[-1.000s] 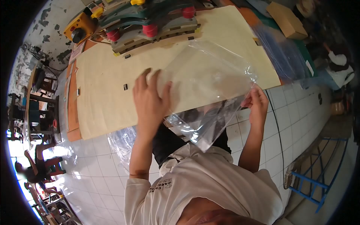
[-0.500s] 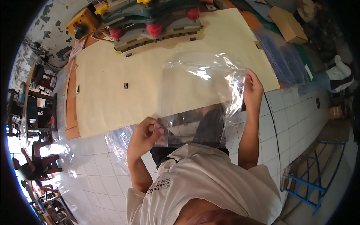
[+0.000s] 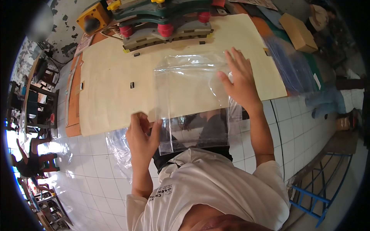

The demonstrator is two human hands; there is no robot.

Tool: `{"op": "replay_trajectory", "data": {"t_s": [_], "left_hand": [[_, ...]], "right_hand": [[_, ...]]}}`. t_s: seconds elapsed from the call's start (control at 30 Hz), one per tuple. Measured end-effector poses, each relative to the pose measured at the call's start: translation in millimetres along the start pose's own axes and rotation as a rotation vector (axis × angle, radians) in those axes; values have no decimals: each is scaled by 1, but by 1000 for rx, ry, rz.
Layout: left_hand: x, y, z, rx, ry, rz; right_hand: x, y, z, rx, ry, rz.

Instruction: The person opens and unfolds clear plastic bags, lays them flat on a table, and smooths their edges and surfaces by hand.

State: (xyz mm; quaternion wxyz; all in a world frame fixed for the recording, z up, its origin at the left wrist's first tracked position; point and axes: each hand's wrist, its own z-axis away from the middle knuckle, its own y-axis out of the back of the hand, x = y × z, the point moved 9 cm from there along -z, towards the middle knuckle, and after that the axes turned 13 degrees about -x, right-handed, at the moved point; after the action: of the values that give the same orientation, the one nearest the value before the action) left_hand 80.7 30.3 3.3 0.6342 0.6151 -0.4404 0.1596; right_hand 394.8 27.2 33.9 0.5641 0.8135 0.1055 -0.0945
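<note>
A clear plastic bag (image 3: 192,88) lies over the front of the cream-coloured work surface (image 3: 104,96), its lower part hanging past the edge near my lap. Along its right side my right hand (image 3: 241,82) is open, fingers stretched and thumb apart, at the bag's upper right edge; whether it touches the film I cannot tell. Beside the lower left edge of the bag is my left hand (image 3: 142,133), fingers bent and thumb held away from them, with nothing seen between them.
At the back stands a green machine (image 3: 154,19) with red knobs and a yellow control box (image 3: 92,19). Stacked clear film (image 3: 289,65) and a cardboard box (image 3: 298,32) are at right. More plastic (image 3: 117,148) hangs at front left. A blue metal frame (image 3: 320,192) stands on the floor.
Both hands have let go of the bag's edges. The right hand has risen and spread its fingers; the left has opened. The bag lies flatter and slightly further left.
</note>
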Motion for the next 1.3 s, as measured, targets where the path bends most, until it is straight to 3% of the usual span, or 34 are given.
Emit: {"op": "replay_trajectory", "data": {"t_s": [0.03,0.1,0.23,0.27,0.33,0.43,0.53,1.07,1.2,1.3], "left_hand": [[3,-1,-13,-3,-1,0],[45,-3,-40,28,-398,-98],[48,-55,-115,-245,-528,-284],[40,-63,-128,-244,-532,-281],[25,-93,-146,-352,-517,-667],[0,-110,-155,-490,-409,-721],[-10,-114,-152,-477,-401,-768],[0,-123,-163,-502,-424,-737],[3,-133,-171,-400,-480,-626],[1,-137,-170,-366,-500,-617]], "right_hand": [[-10,-8,-1,-88,33,130],[-8,-13,-4,-114,25,135],[0,-32,-15,-180,28,307],[1,-39,-15,-210,30,359],[8,-50,-12,-248,6,363],[20,-63,-7,-294,-28,370],[31,-78,-1,-301,-43,347],[31,-75,-11,-225,57,216],[41,-73,-25,-268,40,182],[59,-78,-38,-354,-6,-68]]}}
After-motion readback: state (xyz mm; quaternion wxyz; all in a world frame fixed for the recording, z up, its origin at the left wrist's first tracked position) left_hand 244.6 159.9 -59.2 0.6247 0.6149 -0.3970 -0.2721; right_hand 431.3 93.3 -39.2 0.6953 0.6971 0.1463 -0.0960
